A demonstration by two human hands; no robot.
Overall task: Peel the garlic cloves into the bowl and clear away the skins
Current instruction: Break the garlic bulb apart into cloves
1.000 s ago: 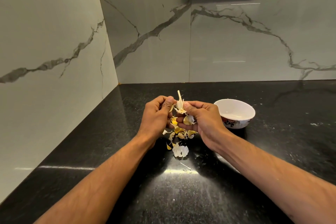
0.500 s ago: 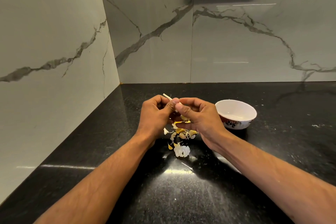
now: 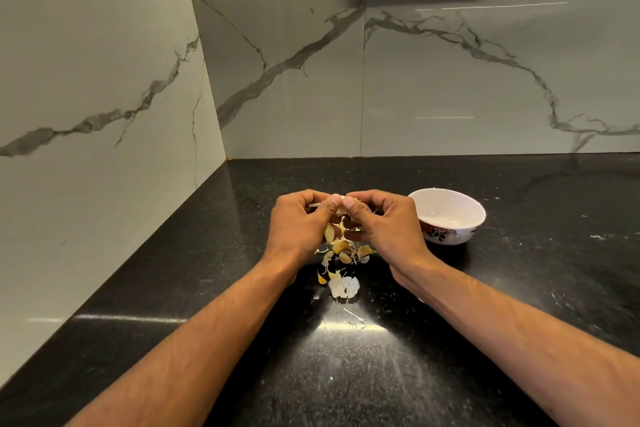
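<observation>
Both hands meet above the black speckled stone counter (image 3: 381, 374), thumbs tip to tip. The left hand (image 3: 298, 222) and the right hand (image 3: 384, 222) each curl their fingers around a small pale garlic clove (image 3: 341, 206), pinching it between them; most of it is hidden behind the thumbs. A thin pale sliver juts out by the left forefinger. Just below the hands lies a heap of yellow and white papery garlic skins (image 3: 341, 260), and the white ceramic bowl with a dark floral band (image 3: 446, 218) sits just beside the right hand; I can make out no clove in it from here.

To peel well, I would say one hand should hold the clove steady while the other thumbnail lifts the skin's edge and strips it along the clove's length. The work should stay over the heap, so scraps fall together and not into the bowl. Only the bare clove should travel right to the bowl.
</observation>
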